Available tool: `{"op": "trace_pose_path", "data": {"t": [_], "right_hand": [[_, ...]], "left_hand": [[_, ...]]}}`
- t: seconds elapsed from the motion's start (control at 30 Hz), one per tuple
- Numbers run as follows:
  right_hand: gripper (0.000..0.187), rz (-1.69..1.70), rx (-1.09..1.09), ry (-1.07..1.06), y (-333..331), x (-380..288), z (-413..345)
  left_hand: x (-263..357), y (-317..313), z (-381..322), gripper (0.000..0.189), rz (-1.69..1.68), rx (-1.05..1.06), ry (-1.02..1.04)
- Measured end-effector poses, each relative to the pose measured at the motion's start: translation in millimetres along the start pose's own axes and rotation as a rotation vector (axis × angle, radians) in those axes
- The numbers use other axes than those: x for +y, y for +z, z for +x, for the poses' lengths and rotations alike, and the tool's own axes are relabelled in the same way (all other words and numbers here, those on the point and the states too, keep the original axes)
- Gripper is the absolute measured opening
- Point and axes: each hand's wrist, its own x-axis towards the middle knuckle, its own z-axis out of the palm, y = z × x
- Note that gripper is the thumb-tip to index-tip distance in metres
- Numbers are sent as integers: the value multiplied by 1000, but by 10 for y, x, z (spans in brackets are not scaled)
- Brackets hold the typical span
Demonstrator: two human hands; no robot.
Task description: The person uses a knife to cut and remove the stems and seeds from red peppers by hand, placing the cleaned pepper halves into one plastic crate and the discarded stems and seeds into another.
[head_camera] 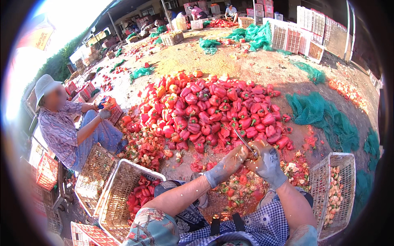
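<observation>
A large heap of red bell peppers (212, 110) lies on the ground before me. My gloved right hand (266, 164) is closed around a knife (243, 139), its blade pointing up and left toward the heap. Close against it, my gloved left hand (229, 164) has its fingers bent near the knife; whether it holds anything is hidden. Below both hands, pepper scraps and cores (237, 192) cover the ground. Cut red peppers (142, 195) lie in a plastic crate (107, 212) at my left. Pale pepper cores (334, 196) fill part of another crate (351, 184) at my right.
A co-worker (64, 123) sits at the left beside a tilted crate (92, 181). Green netting (323, 120) lies on the right. Stacked crates (292, 37) stand at the back right, and other people (231, 13) sit by peppers farther back.
</observation>
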Motion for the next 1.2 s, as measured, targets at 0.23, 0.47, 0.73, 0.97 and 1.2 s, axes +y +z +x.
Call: {"op": "trace_pose_path", "data": {"t": [0.23, 0.47, 0.73, 0.97, 1.2], "right_hand": [[50, 434, 6, 82, 50, 315, -12], [42, 596, -172, 176, -74, 281, -7], [48, 654, -151, 276, -78, 421, -25], [56, -5, -158, -68, 234, 404, -37], [31, -56, -41, -101, 151, 373, -117]], "left_hand": [[31, -85, 91, 63, 55, -98, 71], [182, -228, -37, 46, 522, -162, 200], [256, -163, 34, 40, 501, -78, -35], [-225, -301, -22, 37, 470, 164, -13], [27, -101, 3, 37, 381, 40, -237]]}}
